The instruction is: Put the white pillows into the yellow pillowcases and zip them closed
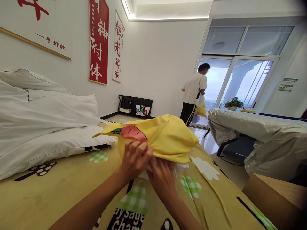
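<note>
2 hands, left hand (134,158) and right hand (162,179), grip 1 yellow pillowcase (168,137).

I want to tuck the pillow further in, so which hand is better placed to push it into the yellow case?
Probably the right hand: it sits at the opening against the white pillow, while the left hand grips the edge of the yellow pillowcase, holding it open.

Matt yellow cloth pillowcase (168,137), smooth printed bedsheet (59,188), glossy plastic table cover (259,127).
</note>
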A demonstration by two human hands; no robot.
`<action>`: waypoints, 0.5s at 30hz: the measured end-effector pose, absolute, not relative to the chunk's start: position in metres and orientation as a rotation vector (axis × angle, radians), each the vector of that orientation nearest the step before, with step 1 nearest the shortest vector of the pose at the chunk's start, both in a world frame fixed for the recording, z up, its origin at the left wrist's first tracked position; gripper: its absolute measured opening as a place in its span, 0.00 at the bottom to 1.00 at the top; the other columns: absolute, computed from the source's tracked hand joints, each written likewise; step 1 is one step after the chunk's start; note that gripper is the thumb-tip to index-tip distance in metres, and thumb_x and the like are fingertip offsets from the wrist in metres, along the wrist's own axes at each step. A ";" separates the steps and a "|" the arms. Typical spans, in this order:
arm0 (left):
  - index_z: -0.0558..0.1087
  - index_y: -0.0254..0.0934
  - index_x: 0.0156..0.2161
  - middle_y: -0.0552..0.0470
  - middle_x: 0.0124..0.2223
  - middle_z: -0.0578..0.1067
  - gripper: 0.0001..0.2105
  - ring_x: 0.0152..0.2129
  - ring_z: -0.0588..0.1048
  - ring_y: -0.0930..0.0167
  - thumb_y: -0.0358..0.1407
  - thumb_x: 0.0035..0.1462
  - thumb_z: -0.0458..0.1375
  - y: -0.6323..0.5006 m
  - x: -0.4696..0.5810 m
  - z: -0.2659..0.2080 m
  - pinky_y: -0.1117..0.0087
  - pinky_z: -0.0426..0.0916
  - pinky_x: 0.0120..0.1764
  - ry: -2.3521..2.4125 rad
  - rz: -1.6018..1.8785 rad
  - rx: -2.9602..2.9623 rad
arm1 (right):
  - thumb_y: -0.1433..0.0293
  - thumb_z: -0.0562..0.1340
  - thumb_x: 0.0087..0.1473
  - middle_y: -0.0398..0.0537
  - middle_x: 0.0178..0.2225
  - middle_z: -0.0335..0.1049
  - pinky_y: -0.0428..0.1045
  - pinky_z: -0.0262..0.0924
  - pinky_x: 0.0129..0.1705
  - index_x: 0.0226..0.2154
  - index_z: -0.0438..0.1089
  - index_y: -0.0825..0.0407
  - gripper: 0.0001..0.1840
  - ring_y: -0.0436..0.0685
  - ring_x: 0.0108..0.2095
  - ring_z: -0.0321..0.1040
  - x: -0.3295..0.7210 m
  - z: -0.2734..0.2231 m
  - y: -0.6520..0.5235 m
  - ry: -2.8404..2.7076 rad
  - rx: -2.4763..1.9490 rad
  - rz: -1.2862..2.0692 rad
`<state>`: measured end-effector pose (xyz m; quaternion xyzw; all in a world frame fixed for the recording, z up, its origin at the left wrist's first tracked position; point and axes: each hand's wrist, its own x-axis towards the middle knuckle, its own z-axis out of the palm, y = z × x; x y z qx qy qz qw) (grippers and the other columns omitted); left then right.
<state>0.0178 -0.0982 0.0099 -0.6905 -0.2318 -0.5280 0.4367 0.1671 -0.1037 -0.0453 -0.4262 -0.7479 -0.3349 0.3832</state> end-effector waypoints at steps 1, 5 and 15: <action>0.70 0.34 0.41 0.44 0.38 0.72 0.08 0.38 0.67 0.64 0.26 0.57 0.52 -0.091 0.016 0.009 0.60 0.61 0.42 -0.645 -1.343 -1.690 | 0.75 0.54 0.56 0.51 0.44 0.72 0.58 0.56 0.47 0.53 0.65 0.46 0.23 0.61 0.43 0.67 0.171 -0.041 -0.103 -1.903 -1.094 -0.887; 0.68 0.34 0.39 0.45 0.34 0.72 0.08 0.33 0.67 0.64 0.25 0.55 0.51 -0.073 0.011 0.003 0.63 0.61 0.37 -0.791 -1.359 -1.678 | 0.76 0.54 0.55 0.51 0.48 0.71 0.54 0.53 0.50 0.60 0.59 0.46 0.30 0.59 0.47 0.66 0.178 -0.052 -0.108 -1.919 -1.069 -0.997; 0.57 0.39 0.22 0.53 0.21 0.60 0.13 0.23 0.59 0.70 0.23 0.54 0.48 -0.100 0.010 -0.013 0.68 0.53 0.27 -0.675 -1.539 -1.845 | 0.67 0.54 0.57 0.42 0.32 0.76 0.55 0.56 0.44 0.41 0.72 0.41 0.13 0.57 0.34 0.68 0.175 -0.157 -0.139 -1.903 -0.880 -0.991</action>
